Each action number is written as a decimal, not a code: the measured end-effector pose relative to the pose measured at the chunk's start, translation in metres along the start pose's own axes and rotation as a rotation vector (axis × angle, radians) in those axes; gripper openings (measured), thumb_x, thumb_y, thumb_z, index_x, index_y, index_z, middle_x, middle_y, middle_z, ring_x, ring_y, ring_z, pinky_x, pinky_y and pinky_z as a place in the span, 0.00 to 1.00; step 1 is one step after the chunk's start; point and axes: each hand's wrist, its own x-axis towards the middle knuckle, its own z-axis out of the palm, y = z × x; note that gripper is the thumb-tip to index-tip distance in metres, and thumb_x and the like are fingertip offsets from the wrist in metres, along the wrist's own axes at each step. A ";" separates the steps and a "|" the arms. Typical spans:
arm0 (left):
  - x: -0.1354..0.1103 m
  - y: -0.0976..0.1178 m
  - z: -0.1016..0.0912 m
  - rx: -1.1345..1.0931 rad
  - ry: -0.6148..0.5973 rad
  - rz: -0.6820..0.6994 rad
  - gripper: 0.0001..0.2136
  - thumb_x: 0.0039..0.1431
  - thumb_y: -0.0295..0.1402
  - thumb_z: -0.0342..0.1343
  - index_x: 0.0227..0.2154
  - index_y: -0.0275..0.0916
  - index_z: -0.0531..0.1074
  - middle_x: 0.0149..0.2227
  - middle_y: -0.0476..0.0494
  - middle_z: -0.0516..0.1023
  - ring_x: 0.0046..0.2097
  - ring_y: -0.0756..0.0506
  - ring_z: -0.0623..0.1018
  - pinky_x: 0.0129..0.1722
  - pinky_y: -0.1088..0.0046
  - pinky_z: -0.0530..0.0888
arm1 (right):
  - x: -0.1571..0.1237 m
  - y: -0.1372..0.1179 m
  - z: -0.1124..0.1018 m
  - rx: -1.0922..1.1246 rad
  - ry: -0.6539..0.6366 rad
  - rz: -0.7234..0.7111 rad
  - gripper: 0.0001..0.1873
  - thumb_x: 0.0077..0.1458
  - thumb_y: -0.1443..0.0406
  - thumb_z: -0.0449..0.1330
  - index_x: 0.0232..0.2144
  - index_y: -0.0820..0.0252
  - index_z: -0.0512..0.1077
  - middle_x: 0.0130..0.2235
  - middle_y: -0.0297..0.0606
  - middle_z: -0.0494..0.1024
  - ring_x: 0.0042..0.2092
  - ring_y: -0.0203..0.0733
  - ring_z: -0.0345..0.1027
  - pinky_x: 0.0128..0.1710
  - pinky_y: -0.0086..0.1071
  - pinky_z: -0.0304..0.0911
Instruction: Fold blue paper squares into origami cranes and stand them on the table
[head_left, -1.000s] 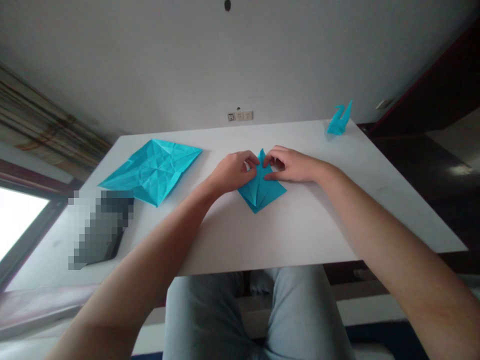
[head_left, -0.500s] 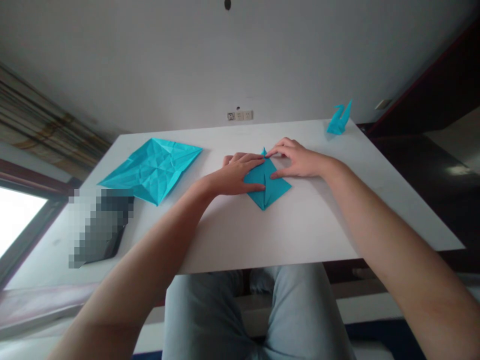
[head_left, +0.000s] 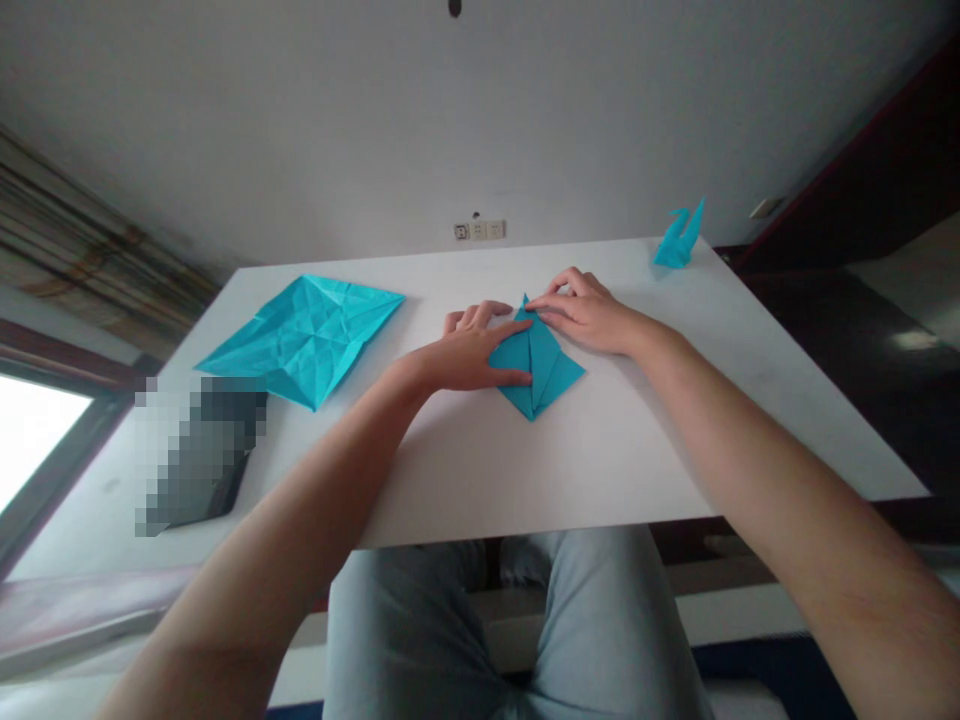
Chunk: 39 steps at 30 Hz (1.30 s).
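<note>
A small folded turquoise paper, diamond-shaped with a raised centre crease, lies on the white table. My left hand rests flat on its left half, fingers spread, index and thumb laid along the paper. My right hand sits at the paper's far tip, fingers pressed down on the upper right flap. Neither hand lifts the paper off the table.
A large creased turquoise sheet lies unfolded at the left. A finished turquoise paper bird stands at the far right corner. A dark, blurred-out object lies near the left edge. A wall socket is behind the table.
My hands went from pinching the paper's top point to lying flat on it. The right flap has been folded in toward the centre crease, and my right hand has shifted up to the tip.
</note>
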 end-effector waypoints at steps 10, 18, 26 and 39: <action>-0.002 0.002 -0.006 -0.011 0.008 0.027 0.50 0.62 0.63 0.67 0.82 0.47 0.62 0.83 0.31 0.61 0.84 0.25 0.57 0.85 0.41 0.47 | 0.000 0.000 0.000 -0.072 -0.014 -0.054 0.25 0.78 0.52 0.57 0.68 0.41 0.84 0.63 0.49 0.73 0.62 0.64 0.72 0.71 0.63 0.69; -0.004 -0.001 -0.010 -0.018 -0.022 0.037 0.50 0.61 0.63 0.68 0.82 0.47 0.63 0.83 0.30 0.60 0.84 0.24 0.58 0.85 0.38 0.49 | 0.001 -0.008 0.004 -0.102 0.001 -0.051 0.26 0.77 0.55 0.56 0.69 0.42 0.83 0.65 0.50 0.73 0.64 0.67 0.71 0.71 0.66 0.69; -0.003 -0.004 -0.008 -0.034 -0.020 0.043 0.53 0.58 0.65 0.69 0.82 0.49 0.62 0.84 0.31 0.58 0.85 0.24 0.56 0.85 0.38 0.46 | 0.003 -0.007 0.003 -0.054 0.045 -0.032 0.28 0.73 0.58 0.59 0.71 0.49 0.80 0.66 0.52 0.72 0.66 0.67 0.71 0.74 0.64 0.68; -0.004 -0.004 -0.012 -0.051 -0.055 0.038 0.55 0.53 0.71 0.70 0.81 0.56 0.66 0.84 0.35 0.57 0.84 0.21 0.55 0.85 0.35 0.46 | 0.003 0.000 0.005 0.026 0.059 -0.088 0.22 0.75 0.55 0.61 0.63 0.47 0.87 0.62 0.49 0.71 0.65 0.62 0.72 0.73 0.62 0.69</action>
